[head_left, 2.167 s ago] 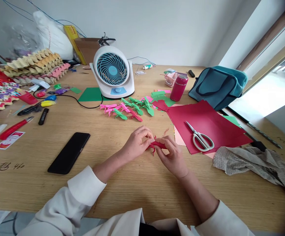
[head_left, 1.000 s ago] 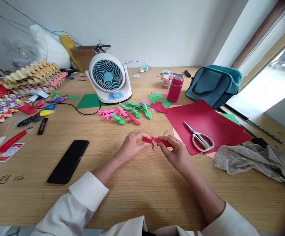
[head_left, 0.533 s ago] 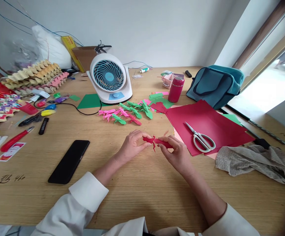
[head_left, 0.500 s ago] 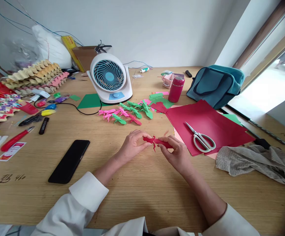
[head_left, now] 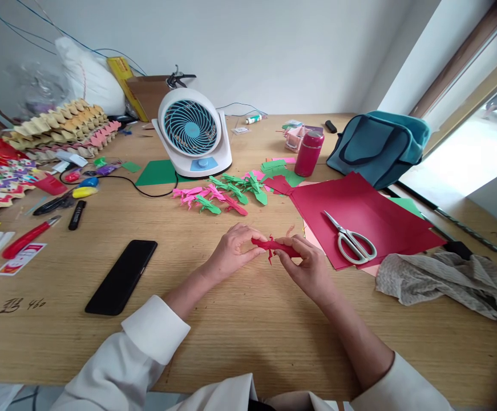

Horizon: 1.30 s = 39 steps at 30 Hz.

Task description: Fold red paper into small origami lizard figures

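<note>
Between my two hands is a red folded paper figure [head_left: 270, 244] with thin strips sticking out like legs. My left hand [head_left: 236, 246] pinches its left end between thumb and fingers. The right end lies in the closed fingers of my right hand [head_left: 307, 264], which cover part of it. Beyond my hands lie several similar pink paper figures [head_left: 187, 196], green paper figures [head_left: 237, 188] and a red one [head_left: 235, 205]. White-handled scissors [head_left: 356, 246] rest on red paper sheets [head_left: 359, 200] to the right of my right hand.
A black phone [head_left: 121, 277] lies left of my left forearm. A white fan [head_left: 194, 131] stands at the back, with a red flask [head_left: 309, 154] and a blue bag [head_left: 376, 149] to its right. A grey cloth [head_left: 436, 282] lies at the right. A red utility knife [head_left: 29, 237] is at far left.
Both hands keep their grip on the red paper figure and have hardly moved. The left end of the figure looks slightly straighter between the fingers. The view has shifted a little.
</note>
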Tool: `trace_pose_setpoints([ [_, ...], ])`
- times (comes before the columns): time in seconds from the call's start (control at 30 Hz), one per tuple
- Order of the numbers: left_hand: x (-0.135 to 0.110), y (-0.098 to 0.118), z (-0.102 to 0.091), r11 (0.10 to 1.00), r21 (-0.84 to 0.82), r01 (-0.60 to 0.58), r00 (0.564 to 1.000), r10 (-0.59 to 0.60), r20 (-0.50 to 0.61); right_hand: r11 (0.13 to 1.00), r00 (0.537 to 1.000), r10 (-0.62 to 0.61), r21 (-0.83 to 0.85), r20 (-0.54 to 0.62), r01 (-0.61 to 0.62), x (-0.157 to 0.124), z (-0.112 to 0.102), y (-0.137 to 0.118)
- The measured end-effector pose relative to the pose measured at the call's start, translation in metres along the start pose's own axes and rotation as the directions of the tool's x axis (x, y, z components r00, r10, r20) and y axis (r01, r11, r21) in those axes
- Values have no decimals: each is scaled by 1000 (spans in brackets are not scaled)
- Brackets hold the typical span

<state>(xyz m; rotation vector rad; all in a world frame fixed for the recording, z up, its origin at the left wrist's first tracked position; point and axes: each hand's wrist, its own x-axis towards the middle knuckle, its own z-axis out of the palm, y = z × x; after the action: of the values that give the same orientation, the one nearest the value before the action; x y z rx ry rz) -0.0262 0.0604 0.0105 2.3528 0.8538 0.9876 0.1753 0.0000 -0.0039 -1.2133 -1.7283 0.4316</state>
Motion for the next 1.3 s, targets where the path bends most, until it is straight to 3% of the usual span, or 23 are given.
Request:
trace_pose_setpoints([
  [0.33, 0, 5, 0, 991, -131, 10, 1000, -9, 7, 1000, 1000, -3, 10, 20, 3, 1, -1, -1],
  [0.93, 0, 6, -2, 988, -128, -82, 996, 84, 8, 999, 999, -32, 4, 41, 32, -3, 4, 1],
  [1.3, 0, 12, -3, 988, -16, -155, 988, 155, -21, 974, 997, 79, 212, -10, -75, -3, 8, -3],
])
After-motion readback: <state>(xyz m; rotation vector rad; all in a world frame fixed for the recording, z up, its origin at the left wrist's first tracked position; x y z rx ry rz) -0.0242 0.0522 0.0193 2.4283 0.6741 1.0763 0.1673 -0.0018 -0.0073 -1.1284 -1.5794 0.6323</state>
